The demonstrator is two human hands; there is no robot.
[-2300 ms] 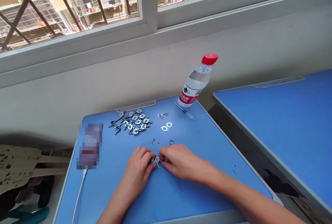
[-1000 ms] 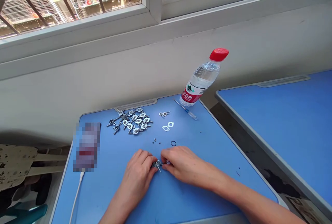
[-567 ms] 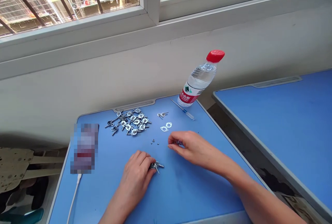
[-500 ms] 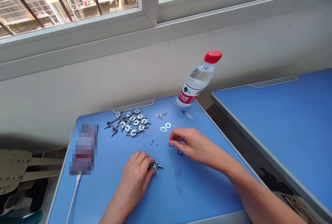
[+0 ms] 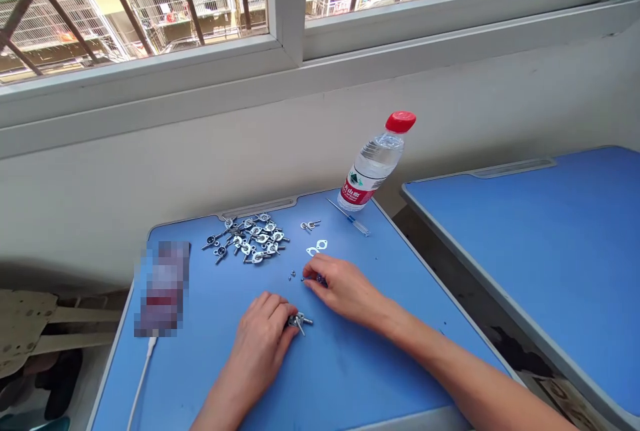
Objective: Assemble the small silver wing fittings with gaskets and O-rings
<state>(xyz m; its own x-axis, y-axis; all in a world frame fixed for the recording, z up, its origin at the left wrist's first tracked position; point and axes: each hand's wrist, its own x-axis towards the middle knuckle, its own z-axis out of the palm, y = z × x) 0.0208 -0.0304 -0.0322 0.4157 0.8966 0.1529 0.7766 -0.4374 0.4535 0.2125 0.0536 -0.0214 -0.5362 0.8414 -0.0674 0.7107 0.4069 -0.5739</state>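
- Left hand pinched a flanged metal fitting on the blue table.
- Right hand, fingers narrowed (contents unclear), had just shifted left, bringing tiny metal pieces within pinching reach.

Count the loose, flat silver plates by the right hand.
2 flat, oval silver metal plates, each with a large hole: one plate just beyond the right hand, the other plate left of the first, apparently partly covered by that hand. More may be hidden.
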